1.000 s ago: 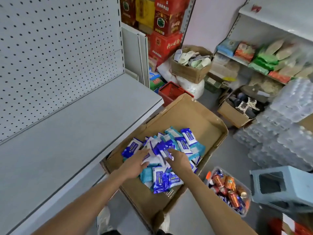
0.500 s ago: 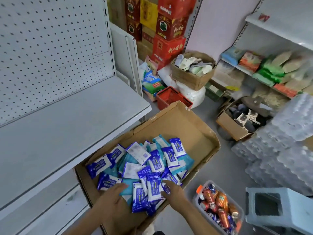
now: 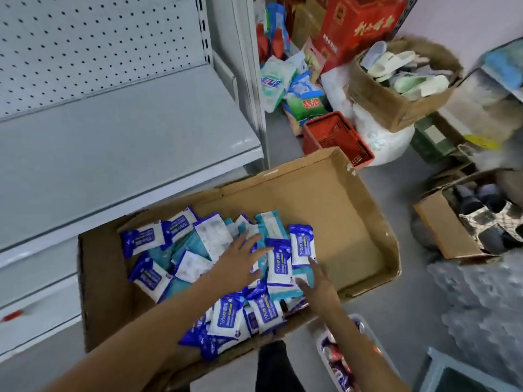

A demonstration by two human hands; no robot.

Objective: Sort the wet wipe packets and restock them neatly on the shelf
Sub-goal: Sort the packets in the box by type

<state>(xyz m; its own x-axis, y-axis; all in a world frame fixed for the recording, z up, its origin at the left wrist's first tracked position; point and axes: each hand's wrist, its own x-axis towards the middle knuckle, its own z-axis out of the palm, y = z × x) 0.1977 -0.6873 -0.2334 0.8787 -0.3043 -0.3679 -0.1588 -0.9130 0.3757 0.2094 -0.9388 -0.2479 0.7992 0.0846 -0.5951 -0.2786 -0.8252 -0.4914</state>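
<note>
A shallow cardboard box (image 3: 353, 222) on the floor holds a loose heap of wet wipe packets (image 3: 158, 275), some blue-and-white, some teal. My left hand (image 3: 240, 258) lies over the middle of the heap with its fingers spread and straight. My right hand (image 3: 317, 284) reaches in at the heap's right side, fingers straight, touching a blue-and-white packet (image 3: 280, 264) and a teal one. Neither hand holds a packet. The grey metal shelf (image 3: 113, 142) with a pegboard back stands bare to the left of the box.
A red basket (image 3: 336, 137), detergent bags (image 3: 305, 103), red cartons (image 3: 359, 26) and a cardboard box of slippers (image 3: 402, 80) crowd the floor beyond. A box of shoes (image 3: 452, 222) sits at right, a clear tub of snacks (image 3: 339, 360) by my right arm.
Both hands have moved forward from the near edge of the heap onto its middle and right side, and their fingers have spread. The view has tilted down toward the box.
</note>
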